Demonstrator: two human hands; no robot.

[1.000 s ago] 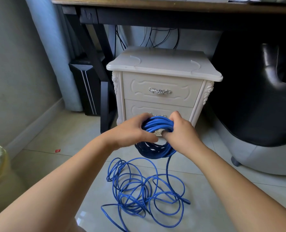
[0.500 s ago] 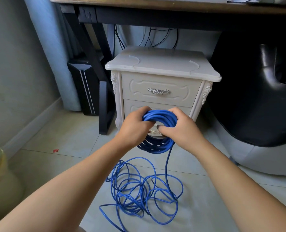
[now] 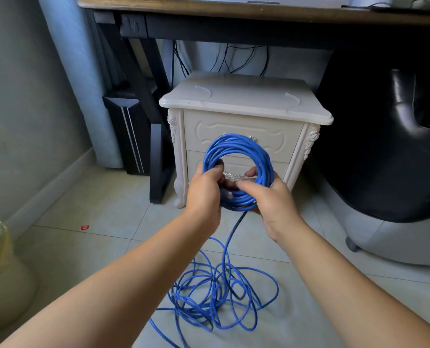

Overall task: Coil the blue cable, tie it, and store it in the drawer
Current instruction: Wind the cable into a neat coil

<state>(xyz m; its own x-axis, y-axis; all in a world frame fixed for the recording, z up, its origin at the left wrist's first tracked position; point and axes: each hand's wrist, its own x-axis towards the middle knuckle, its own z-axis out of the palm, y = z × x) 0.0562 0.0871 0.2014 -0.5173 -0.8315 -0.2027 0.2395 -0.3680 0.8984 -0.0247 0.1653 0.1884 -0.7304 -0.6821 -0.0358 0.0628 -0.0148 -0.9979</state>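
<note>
A round coil of smooth cable (image 3: 237, 146) is gripped by left hand (image 3: 204, 194) and right hand (image 3: 272, 200); drawers (image 3: 280, 140) are seen closed.

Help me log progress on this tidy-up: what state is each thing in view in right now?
coil: partly wound, no tie visible, held upright before the nightstand
loose cable: tangled on the floor, joined to the coil
left hand: grips the coil's lower left
right hand: grips the coil's lower right
top drawer: closed
lower drawer: closed
</note>
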